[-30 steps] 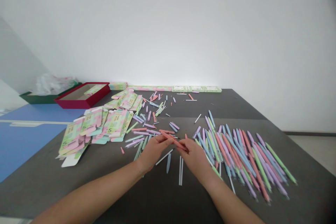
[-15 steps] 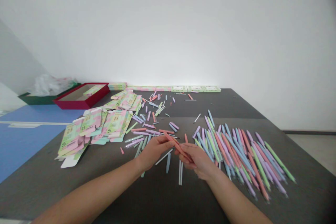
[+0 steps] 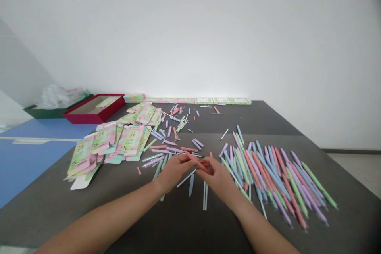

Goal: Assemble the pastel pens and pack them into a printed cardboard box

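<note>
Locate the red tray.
In the head view, the red tray sits at the back left, between the green tray and the stacked printed packs.

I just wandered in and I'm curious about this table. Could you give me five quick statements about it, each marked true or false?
1. The left hand and right hand are both on a coral pen part. True.
2. The pile of pens is all purple. False: it also has green, blue and coral.
3. A plastic bag rests in the green tray. True.
4. The tabletop under the pens is white. False: it is dark grey.
5. Printed cartons show the number 5. True.
</note>
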{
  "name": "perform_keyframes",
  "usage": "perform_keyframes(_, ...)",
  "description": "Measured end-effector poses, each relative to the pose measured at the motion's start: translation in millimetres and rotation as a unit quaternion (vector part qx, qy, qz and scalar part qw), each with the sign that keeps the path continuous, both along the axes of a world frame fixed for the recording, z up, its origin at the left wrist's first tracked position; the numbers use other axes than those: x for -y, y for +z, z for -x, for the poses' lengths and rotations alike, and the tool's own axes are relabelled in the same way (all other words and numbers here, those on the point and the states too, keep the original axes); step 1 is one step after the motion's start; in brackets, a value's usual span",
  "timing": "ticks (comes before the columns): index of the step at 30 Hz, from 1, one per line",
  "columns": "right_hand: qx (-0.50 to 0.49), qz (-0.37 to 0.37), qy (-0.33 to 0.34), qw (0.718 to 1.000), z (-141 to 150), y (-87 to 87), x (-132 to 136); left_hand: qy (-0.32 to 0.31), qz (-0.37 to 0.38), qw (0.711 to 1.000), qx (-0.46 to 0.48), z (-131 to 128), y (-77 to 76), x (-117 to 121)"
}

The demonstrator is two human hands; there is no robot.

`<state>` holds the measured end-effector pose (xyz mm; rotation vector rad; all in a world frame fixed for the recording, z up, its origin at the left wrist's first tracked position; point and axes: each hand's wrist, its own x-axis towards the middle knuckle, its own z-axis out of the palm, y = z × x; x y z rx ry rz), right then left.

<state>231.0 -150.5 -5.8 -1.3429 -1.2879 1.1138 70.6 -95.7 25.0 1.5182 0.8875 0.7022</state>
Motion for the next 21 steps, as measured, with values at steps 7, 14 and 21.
perform_keyframes(7, -0.164, 0.117, 0.117, 0.972, 1.8, 2.5, 1.5, -0.026, 0.010, 0.999, 0.033, -1.9, 0.4, 1.9)
perform_keyframes(14, -0.203, 0.127, 0.141, 0.961, 0.5, 5.7, 2.3, -0.029, 0.025, 0.998, 0.054, -0.2, 2.4, -0.8)
perform_keyframes(21, -0.184, 0.079, 0.090, 0.976, 4.3, 2.7, 2.2, -0.018, 0.025, 0.998, 0.059, -0.1, 3.2, 1.4)
